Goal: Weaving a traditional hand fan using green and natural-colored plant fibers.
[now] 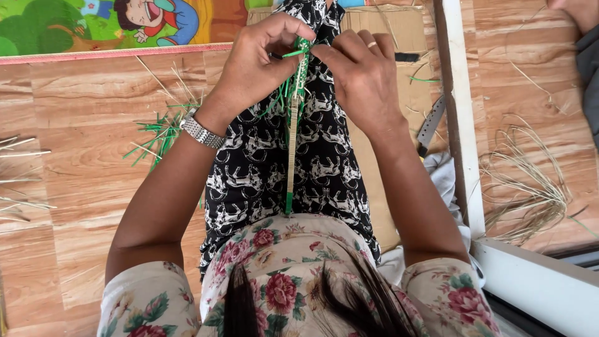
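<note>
At the upper middle of the frame the left hand (259, 59) is closed tight, its fingertips pinched on the top of a narrow woven strip (293, 125) of green and straw-coloured strands. The right hand (359, 75) is pressed in from the other side, fingers curled narrow onto the same braided end, a ring shown on one finger. The strip is hung straight down the centre, over a lap covered in black-and-white patterned cloth (262, 168), and its lower tip is seen just above the floral top. A metal watch (201, 131) is worn on the left wrist. Loose green strands (159, 134) are scattered on the wood-patterned floor (81, 187) at centre left. A flat brown cardboard sheet (405, 31) is laid at the upper right, under the legs. A bright cartoon-printed mat (75, 25) is spread across the upper left. Pale dry fibres (530, 187) are looped at the right, beyond a white frame (462, 137).
</note>
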